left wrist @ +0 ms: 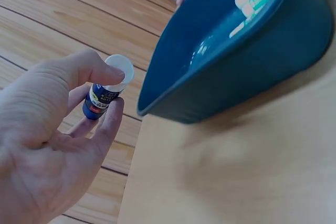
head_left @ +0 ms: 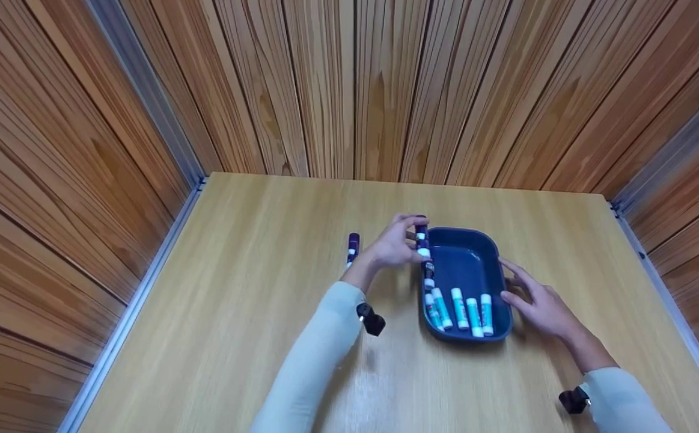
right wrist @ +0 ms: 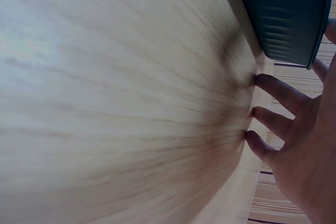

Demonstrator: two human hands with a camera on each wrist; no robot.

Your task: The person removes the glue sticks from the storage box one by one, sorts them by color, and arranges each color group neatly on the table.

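Note:
My left hand pinches a dark purple glue stick with a white end, thumb on that white end in the left wrist view. The hand is at the left rim of a dark blue tray. Below the held stick, another dark glue stick lies along the tray's left side. Several turquoise glue sticks with white caps lie in the tray's near part. My right hand touches the tray's right rim with thumb and forefinger, its other fingers spread down to the table.
One more dark purple glue stick is on the table left of the tray, partly hidden by my left forearm. Wood-plank walls with metal edge strips enclose the table at the back and both sides.

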